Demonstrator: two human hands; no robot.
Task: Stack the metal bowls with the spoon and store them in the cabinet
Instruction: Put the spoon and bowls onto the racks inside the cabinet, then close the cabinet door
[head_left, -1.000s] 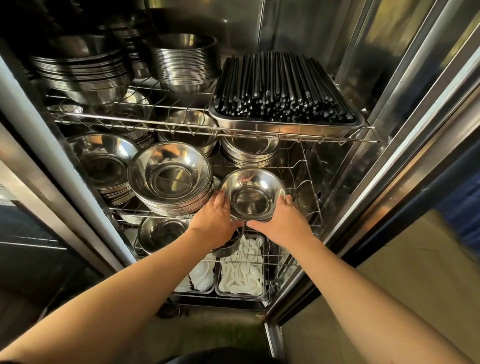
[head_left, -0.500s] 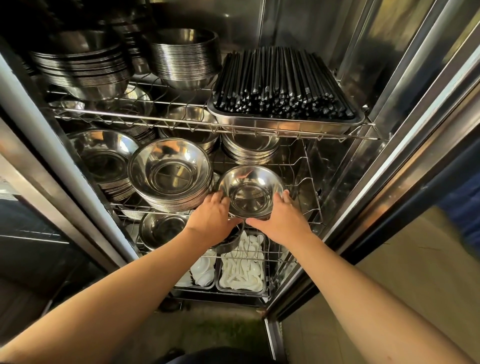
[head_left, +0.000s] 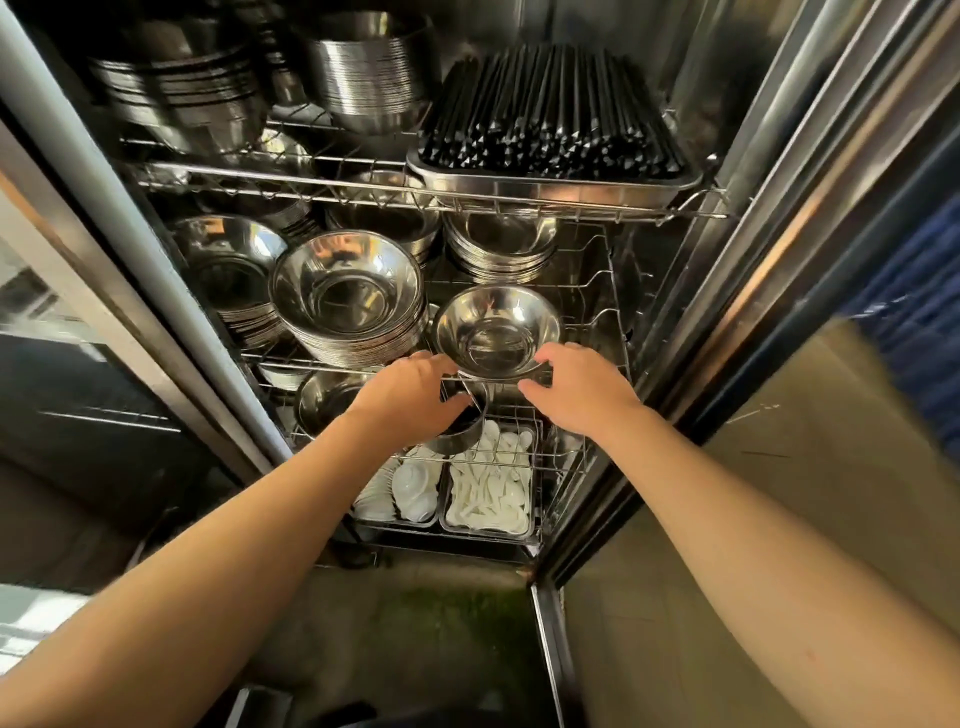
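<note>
A small metal bowl (head_left: 496, 332) stands on the middle wire shelf (head_left: 597, 291) of the steel cabinet, right of a tall stack of larger metal bowls (head_left: 345, 296). My left hand (head_left: 410, 400) is just below the bowl's left side, and my right hand (head_left: 576, 395) is just below its right side. Both hands have their fingers spread, with the fingertips at or barely off the rim. No spoon shows inside the bowl.
More bowl stacks (head_left: 228, 270) fill the shelf's left and back. A tray of black chopsticks (head_left: 550, 114) sits on the top shelf. Trays of white spoons (head_left: 491, 488) and another metal bowl (head_left: 324, 397) lie on the bottom shelf. The cabinet's door frame (head_left: 727, 291) is at right.
The bowl went further onto the middle shelf and now rests there. Both hands have loosened from its sides and dropped slightly below it.
</note>
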